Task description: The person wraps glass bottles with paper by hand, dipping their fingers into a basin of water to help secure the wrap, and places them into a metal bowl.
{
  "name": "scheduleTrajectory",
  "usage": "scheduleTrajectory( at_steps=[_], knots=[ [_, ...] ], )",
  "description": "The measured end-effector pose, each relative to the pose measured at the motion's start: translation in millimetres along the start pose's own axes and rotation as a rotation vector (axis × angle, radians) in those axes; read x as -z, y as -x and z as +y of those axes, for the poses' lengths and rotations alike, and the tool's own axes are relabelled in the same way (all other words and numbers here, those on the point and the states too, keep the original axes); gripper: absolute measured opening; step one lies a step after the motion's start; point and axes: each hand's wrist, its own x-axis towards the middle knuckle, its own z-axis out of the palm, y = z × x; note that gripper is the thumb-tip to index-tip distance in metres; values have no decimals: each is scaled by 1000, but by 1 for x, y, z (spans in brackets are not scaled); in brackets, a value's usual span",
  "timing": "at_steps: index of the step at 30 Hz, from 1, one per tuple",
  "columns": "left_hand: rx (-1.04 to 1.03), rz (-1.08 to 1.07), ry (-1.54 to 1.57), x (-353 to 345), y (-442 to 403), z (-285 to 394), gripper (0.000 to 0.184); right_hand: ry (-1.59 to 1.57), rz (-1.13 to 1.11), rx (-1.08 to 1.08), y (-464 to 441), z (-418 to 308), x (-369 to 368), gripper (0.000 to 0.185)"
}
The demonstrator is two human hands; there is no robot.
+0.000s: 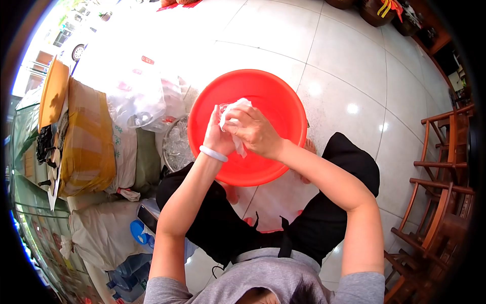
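Over a red plastic basin (273,175), both my hands meet around a crumpled white cloth (237,107). My right hand (258,133) pinches the cloth, its fingers curled from the right side. From the left, my left hand (218,137) cups a small clear item partly wrapped in the cloth; its kind cannot be made out. A pale bangle (213,153) circles my left wrist. Just left of the red basin stands a round container of clear, glass-like pieces (178,144), partly hidden by the basin and my knee.
Clear plastic bags (136,99) lie beyond the round container. A taped cardboard box (88,139) and a white sack (104,230) are at the left, near a phone (147,219) and a blue lid (138,232). Wooden chairs (430,223) line the right; dark jars (373,12) stand at the top.
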Motion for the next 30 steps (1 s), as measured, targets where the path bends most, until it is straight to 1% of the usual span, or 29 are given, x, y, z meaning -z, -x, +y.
scheduleTrajectory(
  at_steps=[1, 2, 3, 4, 6, 7, 9, 10, 12, 13, 15, 16, 18, 19, 20, 22, 23, 24, 26, 27, 28, 30],
  knots=[
    [-4, 56, 43, -14, 2, -3, 49, 0, 1, 0, -1, 0, 1, 17],
    [-9, 112, 86, -21, 3, -4, 47, 46, 60, -7, -3, 0, 2, 17],
    [3, 49, 82, -16, 2, -4, 42, 92, 119, -12, -5, 0, 3, 18],
    [1, 49, 83, -8, 0, -4, 42, 92, 117, -11, -7, 0, 2, 18],
    [-12, -149, 56, 0, -1, -5, 38, 233, 139, 37, -12, -1, -2, 23],
    [-11, -148, 59, -3, 0, -7, 38, 232, 137, 36, -11, -1, -3, 23],
    [11, -6, 128, -11, 5, -14, 34, 187, 123, -66, -9, 0, -7, 27],
    [9, -5, 130, -6, 3, -15, 34, 186, 121, -65, -10, 0, -7, 27],
    [3, -120, 205, 4, -3, -17, 34, 207, 141, -81, -11, 1, -7, 26],
    [5, -120, 205, 5, -4, -19, 34, 208, 141, -83, -12, 1, -7, 26],
    [83, -16, 283, 2, -4, -23, 36, 125, 104, -195, -12, 0, -6, 19],
    [85, -16, 281, -2, -2, -24, 36, 125, 106, -197, -11, 4, -7, 19],
    [129, 229, 132, -11, 3, -26, 38, 21, 85, -431, -10, 12, -10, 20],
    [100, 324, 133, -17, 2, -28, 38, -32, 116, -491, -10, 13, -10, 22],
    [101, 322, 130, -17, 1, -27, 38, -31, 119, -490, -8, 15, -10, 22],
    [42, 204, 159, -8, -1, -24, 38, -44, 102, -370, -6, 12, -8, 24],
    [-34, 201, 80, -4, -4, -21, 37, 81, 91, -314, -1, 3, -10, 35],
    [-35, 200, 81, 4, -6, -20, 37, 81, 91, -312, 3, -1, -12, 35],
    [38, 43, 76, 19, -8, -19, 34, 39, 39, -355, 11, -3, -18, 48],
    [47, 53, 89, 2, -2, -23, 31, 75, 6, -343, 13, -1, -17, 50],
    [47, 54, 88, 7, -3, -26, 31, 75, 7, -343, 16, 1, -17, 50],
    [29, 115, 27, 13, -7, -32, 30, 116, -27, -354, 20, 3, -19, 35]
  ],
)
